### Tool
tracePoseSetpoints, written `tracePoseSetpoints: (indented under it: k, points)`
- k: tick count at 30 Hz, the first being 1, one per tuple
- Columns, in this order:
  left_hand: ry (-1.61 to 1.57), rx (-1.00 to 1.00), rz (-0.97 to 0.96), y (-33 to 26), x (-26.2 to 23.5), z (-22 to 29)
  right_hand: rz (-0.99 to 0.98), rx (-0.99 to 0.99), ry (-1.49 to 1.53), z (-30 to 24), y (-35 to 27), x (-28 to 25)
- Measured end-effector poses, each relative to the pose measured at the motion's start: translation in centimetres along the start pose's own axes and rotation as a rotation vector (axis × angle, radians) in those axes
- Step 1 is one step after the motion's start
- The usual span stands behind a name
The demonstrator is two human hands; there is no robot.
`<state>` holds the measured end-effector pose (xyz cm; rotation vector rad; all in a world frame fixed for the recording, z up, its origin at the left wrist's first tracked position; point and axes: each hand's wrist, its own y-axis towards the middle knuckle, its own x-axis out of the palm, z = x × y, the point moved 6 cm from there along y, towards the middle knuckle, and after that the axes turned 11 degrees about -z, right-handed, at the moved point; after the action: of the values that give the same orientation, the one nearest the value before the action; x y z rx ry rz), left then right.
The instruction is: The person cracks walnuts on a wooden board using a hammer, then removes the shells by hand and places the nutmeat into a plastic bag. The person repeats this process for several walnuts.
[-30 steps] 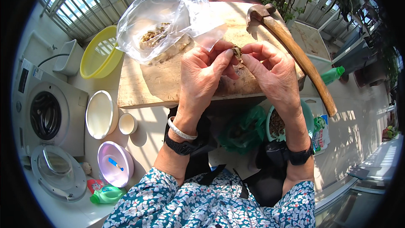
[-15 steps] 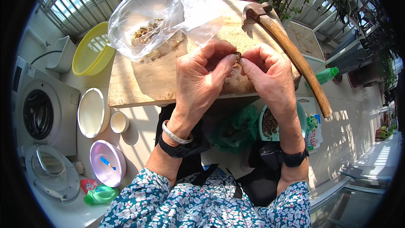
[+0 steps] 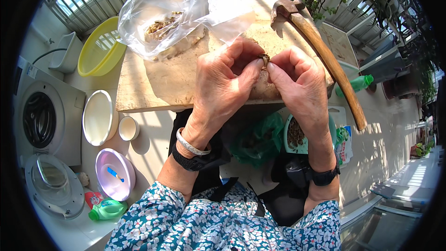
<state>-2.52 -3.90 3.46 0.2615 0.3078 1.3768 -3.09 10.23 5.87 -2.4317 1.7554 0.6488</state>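
Note:
Over the near edge of a wooden board (image 3: 153,90), my left hand (image 3: 220,76) pinches a small brown nut-like piece (image 3: 265,58) between thumb and forefinger. My right hand (image 3: 301,76) is closed too, its thumb and forefinger meeting at the same piece; most of it is hidden by the fingertips. Beyond my left hand lies a clear plastic bag (image 3: 218,11) with yellow-brown bits (image 3: 162,27) inside. To the right of my right hand rests a hammer (image 3: 320,49) with a long wooden handle that overhangs the board's edge.
Below the board are a green plastic bag (image 3: 259,142) and a pale green basin (image 3: 332,128) with brown fragments (image 3: 295,135). On the left stand yellow (image 3: 87,60), white (image 3: 100,118) and lilac (image 3: 116,158) basins, a small cup (image 3: 128,128) and a washing machine (image 3: 69,111).
My fingertips have shifted slightly on the piece, and more of it shows between them. The whole view has tilted a little; the bag and hammer stay on the board.

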Motion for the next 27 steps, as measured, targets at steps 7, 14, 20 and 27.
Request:
tracePoseSetpoints:
  k: [7, 14, 20, 27]
  points:
    - [-0.088, 0.055, 0.041, 0.2, 0.0, -0.2, -0.003, 0.017, -0.034, 0.2, -0.1, -0.3]
    - [0.070, 0.095, 0.066, 0.1, 0.0, 0.2, 0.012, -0.025, -0.125, -0.3, -0.3, -0.2]
    - [0.201, 0.023, -0.006, 0.1, 0.0, 0.1, -0.001, -0.048, -0.190, -0.7, -0.5, 0.2]
    - [-0.179, -0.038, -0.013, 0.0, 0.1, 0.0, -0.151, 0.141, 0.203, 0.2, -0.3, -0.3]
